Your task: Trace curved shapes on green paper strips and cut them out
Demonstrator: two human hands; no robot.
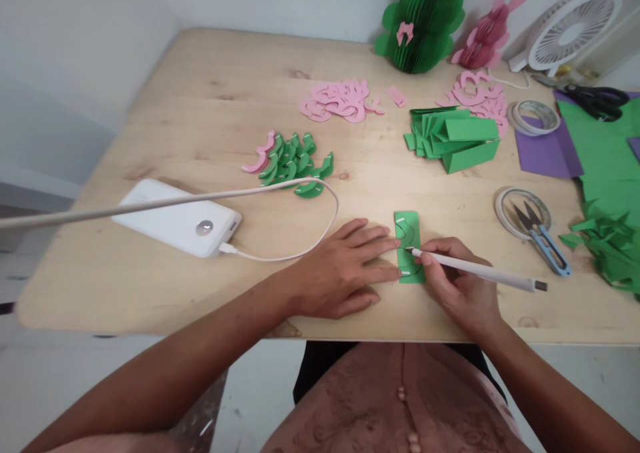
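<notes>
A small green paper strip [411, 267] lies near the table's front edge, with curved dark lines drawn on it and white marks near both ends. My left hand [345, 266] rests flat with fingers spread, its fingertips touching the strip's left edge. In my right hand [463, 286] is a white pen [480, 269], held in a writing grip with its tip on the strip. Left of the strip, beyond my left hand, sits a pile of cut green curved pieces [290, 159], with a pink wavy piece [260, 156] beside it.
A white power bank [175, 219] with a cable lies at left. Folded green strips [457, 139], pink cut-outs [337, 99], tape rolls [535, 117] and blue thread snips [547, 246] are around. Behind stand a green paper tree [425, 23], a pink paper rabbit [490, 36] and a fan [570, 33].
</notes>
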